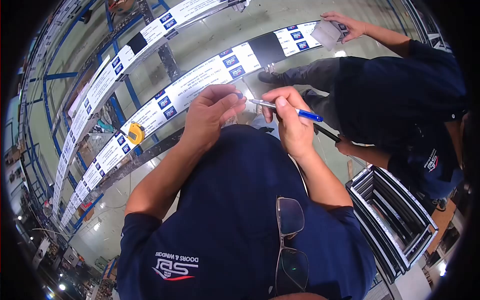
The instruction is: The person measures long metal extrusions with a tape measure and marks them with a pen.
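Observation:
My right hand point(294, 125) grips a pen point(309, 115) with a blue end, its silver tip pointing left. Facing it, my left hand point(212, 111) is closed in a pinch on a small blue piece point(239, 95) that looks like a pen cap. A narrow gap separates the pen tip from this piece. Beyond both hands runs a long strip point(200, 82) covered in white printed film with blue logos. On that strip, left of my left hand, rests a yellow tape measure point(135, 133).
A co-worker point(395, 100) stands at the right, one hand holding a pale block point(326, 35) at the strip's end. Another filmed strip point(95, 95) lies on blue racks at left. Dark frames point(395, 220) are stacked at lower right.

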A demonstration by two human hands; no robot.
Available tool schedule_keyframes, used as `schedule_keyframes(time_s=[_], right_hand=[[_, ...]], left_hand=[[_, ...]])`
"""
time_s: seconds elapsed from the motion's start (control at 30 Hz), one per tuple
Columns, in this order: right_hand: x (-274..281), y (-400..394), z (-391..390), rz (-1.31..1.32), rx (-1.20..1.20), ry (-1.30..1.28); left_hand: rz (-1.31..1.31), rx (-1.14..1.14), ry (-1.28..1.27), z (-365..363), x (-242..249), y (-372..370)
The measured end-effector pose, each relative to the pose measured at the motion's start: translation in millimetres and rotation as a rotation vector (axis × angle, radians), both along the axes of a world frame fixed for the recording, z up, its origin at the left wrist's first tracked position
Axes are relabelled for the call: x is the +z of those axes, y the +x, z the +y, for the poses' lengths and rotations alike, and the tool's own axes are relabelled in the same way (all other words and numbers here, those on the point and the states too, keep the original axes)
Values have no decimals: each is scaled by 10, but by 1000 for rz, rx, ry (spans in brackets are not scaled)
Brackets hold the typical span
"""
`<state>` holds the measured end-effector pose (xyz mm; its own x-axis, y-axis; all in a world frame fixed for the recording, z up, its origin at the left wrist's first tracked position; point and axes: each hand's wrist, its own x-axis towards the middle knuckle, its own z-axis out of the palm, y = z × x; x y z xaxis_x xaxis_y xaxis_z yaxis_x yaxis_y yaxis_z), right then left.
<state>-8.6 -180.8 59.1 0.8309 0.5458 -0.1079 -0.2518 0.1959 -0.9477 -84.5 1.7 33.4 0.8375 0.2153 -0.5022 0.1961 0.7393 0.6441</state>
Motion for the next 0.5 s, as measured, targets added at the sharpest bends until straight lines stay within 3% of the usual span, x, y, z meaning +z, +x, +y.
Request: schedule_keyframes(time_s=[0.23,0.5], right_hand=[[-50,-6,101,-53,-36,-58],[-79,10,132,58,85,4]], left_hand=[[-37,-38,-5,13,3,-17],[-35,-90,36,-11,96,-25]])
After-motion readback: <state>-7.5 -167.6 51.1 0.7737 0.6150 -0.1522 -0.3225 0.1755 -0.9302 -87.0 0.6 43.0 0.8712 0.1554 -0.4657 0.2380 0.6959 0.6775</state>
